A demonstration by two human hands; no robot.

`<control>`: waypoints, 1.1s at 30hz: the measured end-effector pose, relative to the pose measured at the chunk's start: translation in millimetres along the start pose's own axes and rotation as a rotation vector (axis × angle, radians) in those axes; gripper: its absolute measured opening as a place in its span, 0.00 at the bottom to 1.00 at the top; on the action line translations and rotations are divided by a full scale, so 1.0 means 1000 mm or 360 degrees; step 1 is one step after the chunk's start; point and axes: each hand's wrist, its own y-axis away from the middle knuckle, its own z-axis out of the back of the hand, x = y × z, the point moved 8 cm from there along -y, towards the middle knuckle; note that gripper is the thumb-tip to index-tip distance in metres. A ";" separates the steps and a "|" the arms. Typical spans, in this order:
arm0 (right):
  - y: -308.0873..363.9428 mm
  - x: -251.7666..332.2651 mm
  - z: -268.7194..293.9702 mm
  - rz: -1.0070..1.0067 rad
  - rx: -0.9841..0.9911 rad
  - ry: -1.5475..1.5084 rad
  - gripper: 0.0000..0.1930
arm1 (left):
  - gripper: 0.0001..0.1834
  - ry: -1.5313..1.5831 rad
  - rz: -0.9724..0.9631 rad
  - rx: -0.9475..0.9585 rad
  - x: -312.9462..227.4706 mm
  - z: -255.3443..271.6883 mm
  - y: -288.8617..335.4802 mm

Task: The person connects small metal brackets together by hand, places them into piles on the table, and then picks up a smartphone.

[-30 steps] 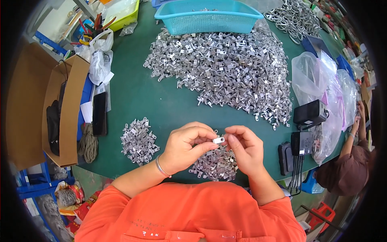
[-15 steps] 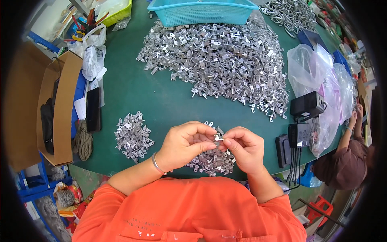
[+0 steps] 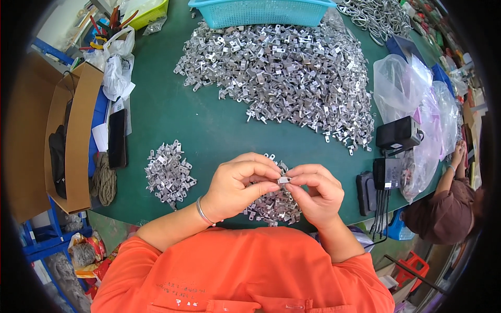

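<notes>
Between the fingertips of both hands is a small silvery metal bracket (image 3: 283, 180). My left hand (image 3: 237, 185) pinches its left side with thumb and forefinger. From the right, my right hand (image 3: 317, 192) pinches it the same way. Below and behind the fingers lies a small heap of like brackets (image 3: 274, 207), partly hidden by the hands. Another small heap of brackets (image 3: 168, 173) sits to the left of my left hand. Farther off, a much larger pile of these metal pieces (image 3: 292, 78) spreads over the green table (image 3: 209, 122).
A blue plastic basket (image 3: 263, 13) stands behind the large pile. On the right are a black box-shaped device (image 3: 398, 134), cables and clear plastic bags (image 3: 399, 88). A cardboard box (image 3: 78, 141) and a phone (image 3: 118, 138) are at the left. Another person (image 3: 443, 208) sits at far right.
The bracket between my fingers has been turned, so a flat face now shows. My right fingers have shifted slightly around it. The view has moved a little.
</notes>
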 end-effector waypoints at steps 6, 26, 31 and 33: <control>0.004 -0.001 0.007 0.0014 -0.0014 -0.0070 0.09 | 0.10 -0.0525 -0.0286 0.0025 -0.014 -0.004 -0.004; -0.027 -0.057 0.053 -0.0250 0.0109 0.1528 0.05 | 0.09 -0.1079 -0.0486 -0.0021 -0.007 0.001 -0.003; -0.015 -0.006 0.012 0.0145 0.0189 0.0627 0.10 | 0.16 -0.0693 -0.0238 -0.0010 -0.004 -0.007 -0.017; -0.010 0.011 0.003 0.0327 0.0186 0.0570 0.11 | 0.13 -0.0641 -0.0261 0.0028 -0.003 -0.010 -0.017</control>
